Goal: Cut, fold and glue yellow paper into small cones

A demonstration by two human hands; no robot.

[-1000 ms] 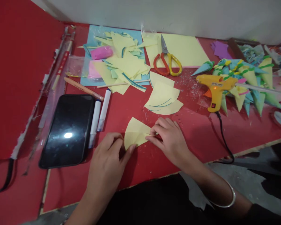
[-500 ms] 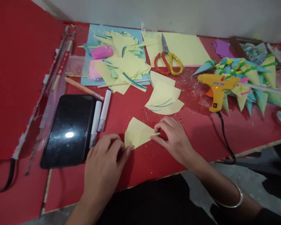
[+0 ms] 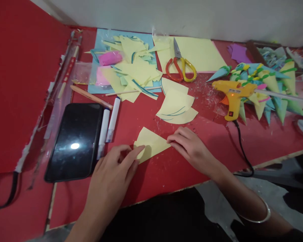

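Note:
A yellow paper piece (image 3: 151,143), shaped like a fan, lies low over the red table between my hands. My right hand (image 3: 189,148) pinches its narrow tip at the right. At the wide left end, my left hand (image 3: 116,168) has a finger resting on the paper, with the thumb and fingers curled round that edge. Just beyond lie several cut yellow fan pieces (image 3: 176,104) with blue-green lines along their curved edges.
Behind are scissors (image 3: 181,65), paper scraps (image 3: 136,64) and a yellow sheet (image 3: 202,53). A phone (image 3: 74,141) and white markers (image 3: 113,119) lie left. A yellow glue gun (image 3: 233,95) with a cord and decorated paper cones (image 3: 271,84) are at right.
My left finger has moved up onto the paper's wide end. My right hand has shifted slightly right and down, still at the tip, and the paper looks flatter.

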